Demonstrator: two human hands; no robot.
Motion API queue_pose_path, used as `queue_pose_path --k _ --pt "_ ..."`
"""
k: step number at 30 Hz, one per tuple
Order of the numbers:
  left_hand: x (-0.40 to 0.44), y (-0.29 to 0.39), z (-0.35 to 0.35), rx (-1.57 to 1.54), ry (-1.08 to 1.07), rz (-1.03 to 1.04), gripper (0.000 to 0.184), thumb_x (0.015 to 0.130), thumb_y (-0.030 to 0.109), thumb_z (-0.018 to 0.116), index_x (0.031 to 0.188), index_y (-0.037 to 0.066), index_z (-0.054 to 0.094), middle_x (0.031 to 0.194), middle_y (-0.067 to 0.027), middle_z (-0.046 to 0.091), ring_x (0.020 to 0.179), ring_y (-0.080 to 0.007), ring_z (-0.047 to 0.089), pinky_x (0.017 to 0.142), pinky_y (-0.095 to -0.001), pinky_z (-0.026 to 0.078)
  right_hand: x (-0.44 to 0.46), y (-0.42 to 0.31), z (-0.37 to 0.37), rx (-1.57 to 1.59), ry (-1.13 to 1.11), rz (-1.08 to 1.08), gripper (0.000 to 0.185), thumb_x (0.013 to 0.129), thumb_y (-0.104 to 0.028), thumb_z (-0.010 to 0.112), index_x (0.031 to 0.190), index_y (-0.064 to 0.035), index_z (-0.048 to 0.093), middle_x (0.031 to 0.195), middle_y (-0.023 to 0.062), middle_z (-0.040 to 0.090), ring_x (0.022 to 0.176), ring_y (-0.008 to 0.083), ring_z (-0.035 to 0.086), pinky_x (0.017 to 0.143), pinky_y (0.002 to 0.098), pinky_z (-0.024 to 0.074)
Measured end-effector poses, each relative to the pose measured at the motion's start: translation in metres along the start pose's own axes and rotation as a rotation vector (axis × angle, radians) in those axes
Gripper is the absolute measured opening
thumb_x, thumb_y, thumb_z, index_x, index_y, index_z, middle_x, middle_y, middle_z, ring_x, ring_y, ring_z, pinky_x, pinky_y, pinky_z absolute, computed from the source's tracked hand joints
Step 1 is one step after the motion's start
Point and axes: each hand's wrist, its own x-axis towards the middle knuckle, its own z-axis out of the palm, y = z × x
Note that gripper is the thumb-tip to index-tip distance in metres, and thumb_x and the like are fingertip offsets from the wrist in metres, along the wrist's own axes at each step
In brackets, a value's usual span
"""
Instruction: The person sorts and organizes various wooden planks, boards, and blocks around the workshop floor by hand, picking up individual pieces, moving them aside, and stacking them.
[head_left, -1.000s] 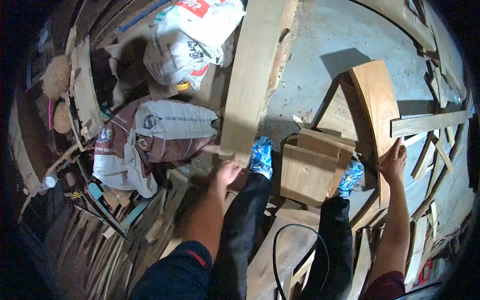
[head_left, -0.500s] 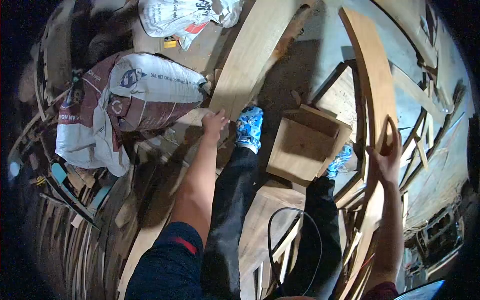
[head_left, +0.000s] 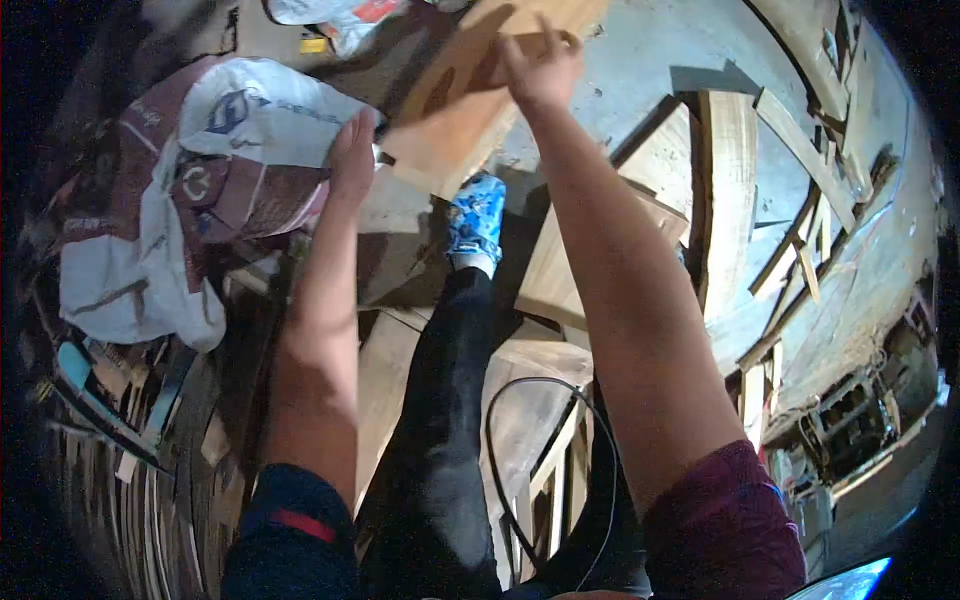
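An orange-brown wooden board [head_left: 450, 115] lies slanted ahead of me, above my blue-covered shoe [head_left: 475, 215]. Over its upper right part is my right hand [head_left: 548, 72], fingers spread, casting a shadow on the wood. My left hand [head_left: 355, 160] is slightly blurred, its fingers stretched out, beside the board's lower left end and in front of the white and maroon sack [head_left: 270, 125]. Whether the left fingertips touch the board I cannot tell. A wooden box-like piece [head_left: 553, 275] stands between my legs, partly hidden by my right forearm.
A pale plank [head_left: 730, 190] lies to the right, with thin wood strips [head_left: 815, 255] beyond it. Stacked slats [head_left: 140, 520] fill the lower left. A black cable [head_left: 490, 440] loops before my legs. Another white bag [head_left: 330, 15] is at the top.
The orange-brown board has moved from the right side onto the place of the pale board at left. My right hand came across with it; my left hand shifted left and up.
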Motion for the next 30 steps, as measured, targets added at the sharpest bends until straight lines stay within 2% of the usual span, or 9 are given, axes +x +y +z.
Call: queue_pose_path --k 1,5,8,9,11,15,21,26,30 --pt "0.004 0.057 -0.011 -0.165 -0.046 -0.225 0.067 0.095 0.054 0.048 0.128 -0.003 0.054 0.129 -0.0209 0.056 0.123 -0.0312 0.050 0.105 -0.0385 0.035 -0.008 0.011 -0.009 0.036 -0.072 -0.209 0.064 0.071 -0.045 0.078 0.127 -0.0185 0.060 0.127 0.0241 0.049 0.120 0.0413 0.046 0.103 0.0470 0.0361" --pt "0.016 0.043 0.007 0.506 0.058 0.275 0.091 0.072 0.053 0.076 0.142 0.010 0.037 0.123 -0.0262 0.057 0.120 -0.0402 0.051 0.101 -0.0447 0.041 -0.045 0.085 -0.092 -0.017 -0.350 -0.115 0.056 0.074 -0.027 0.076 0.127 -0.0162 0.059 0.133 0.0238 0.047 0.121 0.0408 0.046 0.104 0.0460 0.0382" --pt "0.031 0.042 0.011 0.243 -0.093 0.028 0.100 0.067 0.059 0.077 0.140 0.010 0.032 0.110 -0.0289 0.062 0.099 -0.0473 0.061 0.087 -0.0496 0.049 -0.039 0.186 -0.181 -0.268 -0.306 -0.208 0.054 0.072 -0.019 0.078 0.120 -0.0051 0.059 0.120 0.0196 0.057 0.115 0.0362 0.052 0.099 0.0441 0.0422" --pt "0.031 0.050 0.016 0.304 -0.066 -0.025 0.102 0.066 0.063 0.076 0.141 0.009 0.032 0.109 -0.0282 0.063 0.098 -0.0463 0.062 0.087 -0.0491 0.049 -0.028 0.189 -0.223 -0.336 -0.439 0.021 0.058 0.071 -0.019 0.080 0.121 -0.0023 0.056 0.117 0.0192 0.059 0.114 0.0351 0.053 0.097 0.0442 0.0430" --pt "0.032 0.069 0.017 0.540 -0.089 -0.108 0.111 0.063 0.074 0.069 0.142 0.007 0.032 0.112 -0.0266 0.063 0.099 -0.0436 0.063 0.086 -0.0478 0.049 -0.027 0.259 -0.270 -0.662 -0.262 0.091 0.088 0.063 -0.031 0.087 0.133 -0.0008 0.044 0.118 0.0195 0.057 0.112 0.0359 0.054 0.098 0.0446 0.0433" --pt "0.025 0.067 0.027 0.584 -0.112 -0.118 0.104 0.065 0.077 0.065 0.139 0.008 0.040 0.112 -0.0230 0.065 0.101 -0.0416 0.063 0.086 -0.0471 0.049 -0.017 0.342 -0.331 -0.889 -0.475 0.241 0.149 0.047 -0.052 0.091 0.151 -0.0174 -0.010 0.149 0.0316 0.014 0.137 0.0455 0.023 0.112 0.0521 0.0250" --pt "0.004 0.065 0.050 0.537 -0.288 -0.200 0.089 0.072 0.071 0.065 0.132 0.007 0.049 0.107 -0.0270 0.065 0.100 -0.0446 0.062 0.087 -0.0477 0.049 0.004 0.344 -0.318 -0.899 -0.436 0.428 0.115 0.067 -0.050 0.076 0.153 -0.0221 0.006 0.145 0.0196 0.034 0.126 0.0402 0.043 0.104 0.0534 0.0347" --pt "0.006 0.065 0.049 0.419 -0.353 -0.247 0.103 0.074 0.068 0.066 0.141 -0.003 0.036 0.130 -0.0288 0.053 0.121 -0.0404 0.052 0.101 -0.0431 0.042 0.019 0.318 -0.324 -1.002 -0.500 0.386 0.126 0.061 -0.048 0.082 0.152 -0.0271 -0.002 0.142 0.0241 0.035 0.131 0.0427 0.035 0.101 0.0611 0.0334" --pt "0.005 0.066 0.046 0.400 -0.360 -0.257 0.101 0.075 0.067 0.066 0.141 -0.003 0.036 0.128 -0.0283 0.054 0.120 -0.0407 0.053 0.101 -0.0430 0.042 0.033 0.299 -0.338 -0.887 -0.612 0.328 0.129 0.058 -0.051 0.084 0.153 -0.0274 0.000 0.134 0.0259 0.040 0.126 0.0456 0.038 0.098 0.0635 0.0336"
